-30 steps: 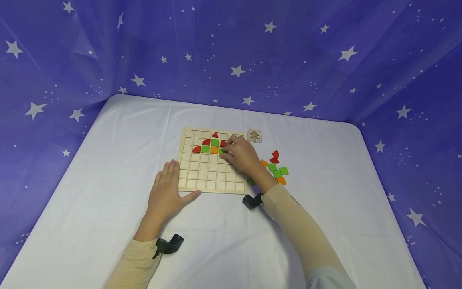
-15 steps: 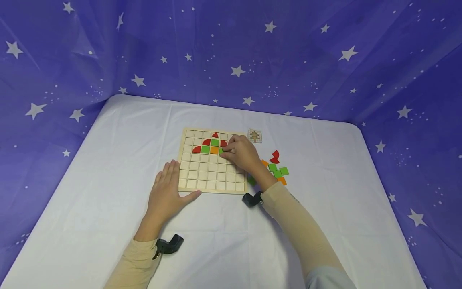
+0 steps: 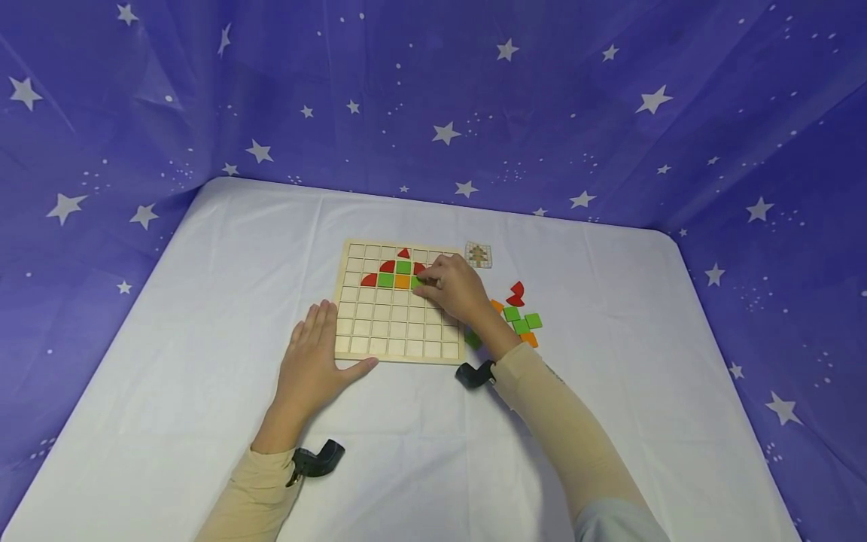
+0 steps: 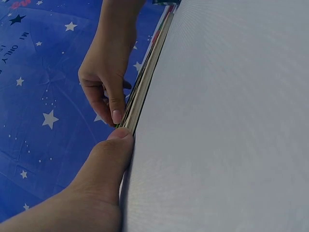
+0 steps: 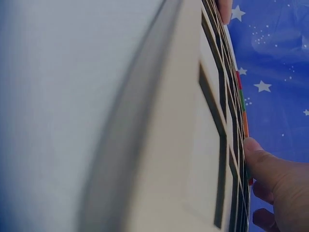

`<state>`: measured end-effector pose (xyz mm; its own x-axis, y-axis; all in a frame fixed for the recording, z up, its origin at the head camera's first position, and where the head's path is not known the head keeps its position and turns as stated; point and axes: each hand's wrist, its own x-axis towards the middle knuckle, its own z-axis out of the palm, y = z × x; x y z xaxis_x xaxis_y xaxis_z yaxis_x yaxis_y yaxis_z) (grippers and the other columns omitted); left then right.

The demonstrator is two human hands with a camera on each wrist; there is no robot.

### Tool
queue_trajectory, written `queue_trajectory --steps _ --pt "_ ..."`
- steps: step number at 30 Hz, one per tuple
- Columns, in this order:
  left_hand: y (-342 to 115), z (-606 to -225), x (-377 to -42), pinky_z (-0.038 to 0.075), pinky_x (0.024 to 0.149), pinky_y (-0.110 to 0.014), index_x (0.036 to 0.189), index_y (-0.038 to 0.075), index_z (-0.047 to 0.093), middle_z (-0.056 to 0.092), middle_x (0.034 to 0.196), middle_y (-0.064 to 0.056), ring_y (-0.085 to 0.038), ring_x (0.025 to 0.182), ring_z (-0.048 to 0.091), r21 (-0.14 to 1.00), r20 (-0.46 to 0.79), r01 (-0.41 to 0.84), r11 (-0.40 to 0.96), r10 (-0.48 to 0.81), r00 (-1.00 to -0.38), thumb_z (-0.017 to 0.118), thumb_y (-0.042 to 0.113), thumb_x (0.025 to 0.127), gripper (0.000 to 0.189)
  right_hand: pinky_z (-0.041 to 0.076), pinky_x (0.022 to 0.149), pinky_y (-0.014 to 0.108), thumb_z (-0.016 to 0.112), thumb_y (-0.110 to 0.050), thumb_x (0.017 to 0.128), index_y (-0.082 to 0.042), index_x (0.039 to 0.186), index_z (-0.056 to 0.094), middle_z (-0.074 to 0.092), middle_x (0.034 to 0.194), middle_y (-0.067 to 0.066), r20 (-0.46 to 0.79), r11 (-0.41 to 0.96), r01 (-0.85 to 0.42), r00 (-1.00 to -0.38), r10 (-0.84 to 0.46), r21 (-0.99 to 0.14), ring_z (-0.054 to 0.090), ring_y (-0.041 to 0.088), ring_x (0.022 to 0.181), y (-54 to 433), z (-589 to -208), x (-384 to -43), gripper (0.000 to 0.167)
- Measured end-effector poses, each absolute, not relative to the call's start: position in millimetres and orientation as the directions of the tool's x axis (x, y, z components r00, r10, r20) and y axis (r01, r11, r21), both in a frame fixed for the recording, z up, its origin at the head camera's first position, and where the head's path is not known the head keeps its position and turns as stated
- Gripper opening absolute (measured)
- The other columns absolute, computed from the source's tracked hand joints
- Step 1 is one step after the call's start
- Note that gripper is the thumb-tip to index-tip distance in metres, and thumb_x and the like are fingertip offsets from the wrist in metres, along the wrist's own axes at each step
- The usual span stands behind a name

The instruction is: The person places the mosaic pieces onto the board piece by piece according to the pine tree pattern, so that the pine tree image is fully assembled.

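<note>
A square wooden grid board [image 3: 381, 312] lies on the white cloth. My left hand [image 3: 310, 376] rests flat at its left front corner, fingers straight along the left edge and thumb at the front edge. The right hand [image 3: 455, 289] reaches over the board; its thumb and forefinger pinch a green square tile [image 3: 415, 284] at a cell right of the orange tile [image 3: 403, 281]. Red pieces, including a triangle [image 3: 404, 254], and green tiles fill neighbouring cells. In the left wrist view, the board [image 4: 145, 89] shows edge-on by both thumbs. In the right wrist view, the right thumb [image 5: 263, 157] touches the tile row.
Right of the board lie loose green squares [image 3: 533, 321], orange tiles [image 3: 529, 340] and red curved pieces [image 3: 517, 294]; the right forearm partly hides some. A small pattern card [image 3: 479, 255] with a brown tree lies by the far right corner. A purple star-printed drape [image 3: 379, 90] stands behind.
The right hand's fingers shift very slightly over the green tile, which now shows settled more squarely in its cell. The left hand stays still.
</note>
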<state>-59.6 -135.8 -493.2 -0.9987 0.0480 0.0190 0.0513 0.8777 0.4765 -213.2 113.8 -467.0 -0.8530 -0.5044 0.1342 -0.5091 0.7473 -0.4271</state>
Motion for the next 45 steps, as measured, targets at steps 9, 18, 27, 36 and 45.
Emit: queue_trajectory --steps 9,18,27,36,45 --pt "-135 -494 -59 0.012 0.125 -0.053 0.157 -0.003 0.012 0.016 0.165 -0.022 -0.038 0.154 0.012 0.477 0.023 0.054 0.877 0.049 -0.999 0.064 0.074 0.079 0.121 0.042 0.069 0.029 0.076 -0.042 0.086 -0.021 0.116 0.074 0.064 0.087 -0.006 0.147 0.761 -0.498 -0.862 -0.484 -0.415 0.049 0.015 0.082 120 -464 -206 0.037" --pt "-137 -496 -60 0.013 0.125 -0.055 0.158 -0.001 0.012 0.015 0.165 -0.021 -0.037 0.154 0.011 0.477 0.029 0.055 0.877 0.047 -0.998 0.063 0.075 0.079 0.121 0.048 0.083 0.037 0.076 -0.043 0.086 -0.018 0.12 0.071 0.066 0.096 -0.002 0.164 0.789 -0.446 -0.894 -0.417 -0.423 0.054 0.02 0.097 150 -461 -198 0.042" --pt "-137 -494 -61 0.011 0.126 -0.053 0.158 0.0 0.011 0.014 0.166 -0.02 -0.036 0.155 0.01 0.471 0.011 0.046 0.881 0.046 -0.999 0.062 0.075 0.079 0.121 0.043 0.087 0.043 0.078 -0.042 0.085 -0.017 0.122 0.07 0.067 0.11 0.004 0.186 0.851 -0.337 -0.941 -0.284 -0.404 0.048 0.027 0.102 200 -463 -189 0.045" --pt "-136 -494 -61 0.012 0.125 -0.053 0.158 -0.001 0.011 0.015 0.165 -0.021 -0.036 0.155 0.011 0.476 0.014 0.051 0.878 0.05 -0.999 0.063 0.075 0.079 0.12 0.038 0.091 0.05 0.08 -0.039 0.083 -0.014 0.121 0.071 0.063 0.113 0.011 0.218 0.876 -0.238 -0.963 -0.157 -0.42 0.045 0.034 0.107 247 -475 -183 0.046" --pt "-136 -494 -60 0.012 0.125 -0.054 0.158 -0.001 0.012 0.014 0.166 -0.02 -0.037 0.155 0.011 0.479 0.015 0.052 0.876 0.051 -0.999 0.063 0.074 0.079 0.121 0.039 0.089 0.047 0.078 -0.039 0.085 -0.013 0.122 0.07 0.065 0.115 0.012 0.171 0.869 -0.174 -0.98 -0.105 -0.463 0.045 0.034 0.107 262 -481 -178 0.046"
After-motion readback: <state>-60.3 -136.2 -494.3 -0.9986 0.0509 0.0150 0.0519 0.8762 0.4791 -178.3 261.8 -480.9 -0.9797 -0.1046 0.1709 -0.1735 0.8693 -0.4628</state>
